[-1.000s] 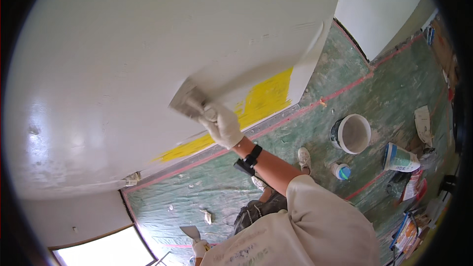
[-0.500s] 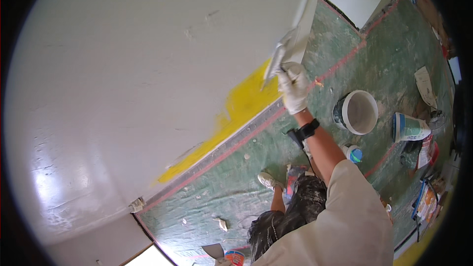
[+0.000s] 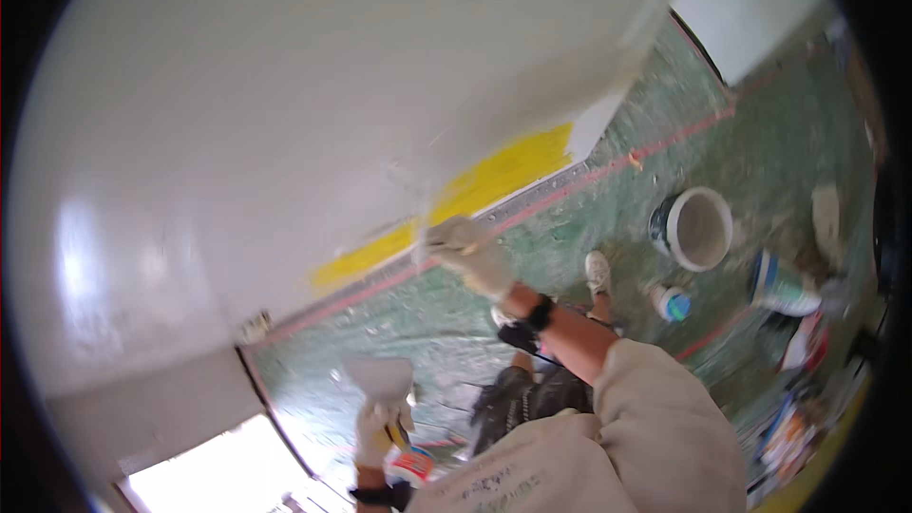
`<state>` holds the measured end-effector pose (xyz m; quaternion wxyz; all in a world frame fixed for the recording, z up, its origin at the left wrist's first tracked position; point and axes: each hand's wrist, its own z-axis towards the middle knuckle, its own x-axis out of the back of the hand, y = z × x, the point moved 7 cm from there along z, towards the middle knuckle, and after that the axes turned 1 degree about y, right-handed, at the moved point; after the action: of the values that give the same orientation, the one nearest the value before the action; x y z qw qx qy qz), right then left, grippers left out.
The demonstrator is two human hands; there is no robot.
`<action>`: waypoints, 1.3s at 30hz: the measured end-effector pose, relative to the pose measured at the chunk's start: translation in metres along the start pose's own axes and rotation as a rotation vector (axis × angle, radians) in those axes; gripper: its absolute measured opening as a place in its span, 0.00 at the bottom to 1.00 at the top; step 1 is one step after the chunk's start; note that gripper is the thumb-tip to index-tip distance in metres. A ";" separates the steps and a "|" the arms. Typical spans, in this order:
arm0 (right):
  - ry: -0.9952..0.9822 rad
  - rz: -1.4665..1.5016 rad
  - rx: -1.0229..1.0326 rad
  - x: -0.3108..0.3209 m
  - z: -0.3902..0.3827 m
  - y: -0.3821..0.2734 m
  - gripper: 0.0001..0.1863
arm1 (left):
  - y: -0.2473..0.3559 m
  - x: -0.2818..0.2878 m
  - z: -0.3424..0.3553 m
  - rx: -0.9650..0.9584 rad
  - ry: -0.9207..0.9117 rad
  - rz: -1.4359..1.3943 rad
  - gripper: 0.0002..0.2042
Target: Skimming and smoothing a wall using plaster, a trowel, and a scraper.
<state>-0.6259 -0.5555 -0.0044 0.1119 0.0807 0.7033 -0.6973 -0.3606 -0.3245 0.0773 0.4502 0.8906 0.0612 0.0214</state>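
Gloved in white, my right hand (image 3: 470, 252) is closed on a plastering trowel (image 3: 424, 236), seen edge-on and blurred at the bottom of the pale wall (image 3: 285, 171). Beside it runs a yellow patch (image 3: 503, 171) low on the wall, above the grey skirting strip. Down at the lower left, my gloved left hand (image 3: 378, 429) grips the handle of a wide putty knife (image 3: 378, 377), its flat blade pointing up and away. The fingers of the right hand partly hide the trowel's handle.
A white-rimmed bucket (image 3: 700, 228) stands right on the green floor sheeting (image 3: 560, 252). Nearby are a small blue-lidded tub (image 3: 674, 304), a tipped container (image 3: 785, 285) and piled bags (image 3: 793, 442). Behind my left hand is an orange-red tub (image 3: 412, 464). A wall edge (image 3: 727, 66) juts out at upper right.
My right hand has swept the trowel down and left along the wall's foot. My left hand has risen further into view with the putty knife. The view has shifted, and my feet appear moved.
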 end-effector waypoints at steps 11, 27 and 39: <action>-0.501 -0.327 -0.265 0.089 -0.074 -0.109 0.09 | 0.095 -0.147 0.065 0.006 -0.791 -0.062 0.28; -0.214 -0.668 0.561 -0.008 0.065 -0.191 0.13 | 0.009 -0.089 0.090 0.098 -0.622 -0.333 0.21; 0.134 -0.864 0.502 0.310 0.090 -0.251 0.10 | -0.002 -0.130 0.066 0.191 -0.328 -0.243 0.23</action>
<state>-0.9873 -0.6627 0.1534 -0.2554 -0.1488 0.4889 -0.8207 -0.4834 -0.3929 0.0387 0.3668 0.9069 0.0956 -0.1841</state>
